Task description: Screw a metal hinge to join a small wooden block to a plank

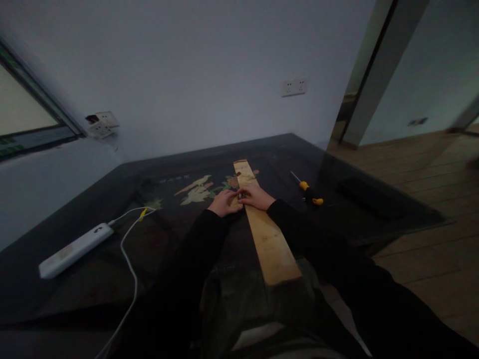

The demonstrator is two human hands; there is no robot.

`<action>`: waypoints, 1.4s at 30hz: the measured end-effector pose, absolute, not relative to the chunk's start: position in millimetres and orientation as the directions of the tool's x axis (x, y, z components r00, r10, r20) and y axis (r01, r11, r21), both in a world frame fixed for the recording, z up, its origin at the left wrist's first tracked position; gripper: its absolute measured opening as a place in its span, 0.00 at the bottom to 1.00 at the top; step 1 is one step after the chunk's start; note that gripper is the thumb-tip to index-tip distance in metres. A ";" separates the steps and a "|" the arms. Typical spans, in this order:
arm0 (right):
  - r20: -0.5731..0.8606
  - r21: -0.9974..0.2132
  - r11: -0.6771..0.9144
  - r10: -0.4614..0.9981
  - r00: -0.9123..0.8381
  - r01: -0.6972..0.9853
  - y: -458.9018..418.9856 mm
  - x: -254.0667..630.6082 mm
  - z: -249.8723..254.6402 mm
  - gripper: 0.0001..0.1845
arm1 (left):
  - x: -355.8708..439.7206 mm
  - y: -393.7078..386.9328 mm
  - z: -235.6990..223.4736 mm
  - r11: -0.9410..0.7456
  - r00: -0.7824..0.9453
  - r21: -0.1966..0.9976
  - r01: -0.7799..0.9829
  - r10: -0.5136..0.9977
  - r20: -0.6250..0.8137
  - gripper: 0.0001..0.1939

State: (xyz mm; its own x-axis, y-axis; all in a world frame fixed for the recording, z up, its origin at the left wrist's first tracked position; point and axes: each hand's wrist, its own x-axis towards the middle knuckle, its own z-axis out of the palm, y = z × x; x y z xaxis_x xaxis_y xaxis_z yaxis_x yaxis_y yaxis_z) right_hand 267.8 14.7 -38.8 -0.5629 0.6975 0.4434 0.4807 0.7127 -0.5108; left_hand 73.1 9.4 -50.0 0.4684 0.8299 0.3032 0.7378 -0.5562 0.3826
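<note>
A long pale wooden plank (270, 238) lies on a dark glass-topped table (168, 239), running from near my lap toward the far wall. My left hand (223, 203) and my right hand (255, 196) meet over the plank's middle. Their fingertips pinch a small dark metal object (240, 196) that rests against the wood; it is too small to identify. Both arms wear black sleeves.
A yellow-and-black screwdriver (307, 190) lies on the table right of the plank. A white power strip (75, 249) with a white cable (129, 259) sits at the left. Wall sockets (294, 87) are on the far wall. Wooden floor (430, 199) extends to the right.
</note>
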 end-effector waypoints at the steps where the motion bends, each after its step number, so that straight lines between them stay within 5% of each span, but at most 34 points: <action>1: 0.444 -0.510 0.714 0.697 -0.563 0.480 14.8 267.7 -38.8 0.13 | 73.3 9.3 -50.1 -0.551 0.469 0.375 0.745 0.833 0.293 0.25; 15: 0.394 -0.525 0.720 0.678 -0.620 0.454 15.4 272.9 -35.8 0.20 | 69.6 12.7 -54.9 -0.563 0.491 0.378 0.735 0.826 0.276 0.30; 42: 0.375 -0.432 0.745 0.661 -0.650 0.509 6.9 275.2 -25.6 0.17 | 68.4 12.6 -51.6 -0.586 0.535 0.416 0.695 0.808 0.246 0.32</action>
